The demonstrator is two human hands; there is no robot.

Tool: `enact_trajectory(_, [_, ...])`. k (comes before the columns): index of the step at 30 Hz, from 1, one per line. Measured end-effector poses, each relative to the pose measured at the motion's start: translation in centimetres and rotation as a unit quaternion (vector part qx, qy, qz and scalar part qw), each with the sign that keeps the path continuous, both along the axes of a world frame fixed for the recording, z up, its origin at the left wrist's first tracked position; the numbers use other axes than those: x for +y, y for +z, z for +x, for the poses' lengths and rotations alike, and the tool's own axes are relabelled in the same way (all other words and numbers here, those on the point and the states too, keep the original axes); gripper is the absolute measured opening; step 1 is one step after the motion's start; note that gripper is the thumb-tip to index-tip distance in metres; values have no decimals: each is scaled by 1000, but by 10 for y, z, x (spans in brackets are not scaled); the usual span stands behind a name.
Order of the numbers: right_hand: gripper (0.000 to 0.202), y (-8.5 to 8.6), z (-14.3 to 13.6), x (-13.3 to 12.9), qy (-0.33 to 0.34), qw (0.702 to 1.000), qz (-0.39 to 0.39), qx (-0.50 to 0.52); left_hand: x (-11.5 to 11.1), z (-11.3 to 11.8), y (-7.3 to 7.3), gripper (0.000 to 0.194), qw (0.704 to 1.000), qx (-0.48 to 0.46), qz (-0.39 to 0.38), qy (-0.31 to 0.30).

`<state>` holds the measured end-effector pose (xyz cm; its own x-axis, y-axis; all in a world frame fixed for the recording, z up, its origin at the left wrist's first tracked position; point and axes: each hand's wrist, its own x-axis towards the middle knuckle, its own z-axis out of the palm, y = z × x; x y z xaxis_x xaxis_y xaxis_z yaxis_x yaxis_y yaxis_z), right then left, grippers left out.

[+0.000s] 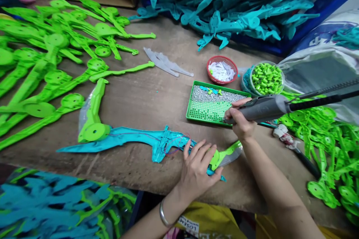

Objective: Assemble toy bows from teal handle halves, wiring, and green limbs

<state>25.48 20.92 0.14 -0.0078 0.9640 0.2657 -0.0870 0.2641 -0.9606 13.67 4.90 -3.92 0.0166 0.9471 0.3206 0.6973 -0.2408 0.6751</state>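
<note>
A blue plastic piece [134,137] shaped like a sword lies on the table, with thin red and blue wires along its middle. A green part [97,130] with a clear blade joins its left end, and another green part [226,154] sits at the right end. My left hand [198,166] rests palm down on the right portion, fingers spread. My right hand [241,121] is wrapped round a grey power screwdriver [260,108], whose tip end is over the right part of a green tray [206,109] of small silver screws.
Green parts [56,41] pile up at the left; more green parts [325,134] lie at the right. A blue crate [283,46] of blue parts stands behind. A red basket [222,80], a tub [267,79] and clear blades [165,63] are nearby.
</note>
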Motion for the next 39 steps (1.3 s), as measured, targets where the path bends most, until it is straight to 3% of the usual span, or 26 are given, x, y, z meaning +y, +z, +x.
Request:
enact_trajectory(6, [20, 20, 2, -5, 7, 1000, 23, 3, 1, 0, 2, 43, 1000, 5, 0, 3])
enact_trajectory(10, [18, 46, 18, -32, -11, 998, 52, 18, 2, 0, 1, 43, 1000, 5, 6, -2])
enact_trajectory(13, [17, 53, 32, -59, -7, 999, 43, 11, 2, 0, 1, 42, 1000, 5, 9, -3])
enact_trajectory(20, [16, 32, 50, -90, -45, 999, -25, -16, 1, 0, 0, 43, 1000, 20, 9, -7])
enact_trajectory(31, [15, 28, 54, -89, -12, 1000, -20, -19, 2, 0, -1, 45, 1000, 21, 8, -11])
enact_trajectory(39, [15, 7, 61, -82, 71, 996, -19, -47, 0, 0, 0, 42, 999, 29, 12, -11])
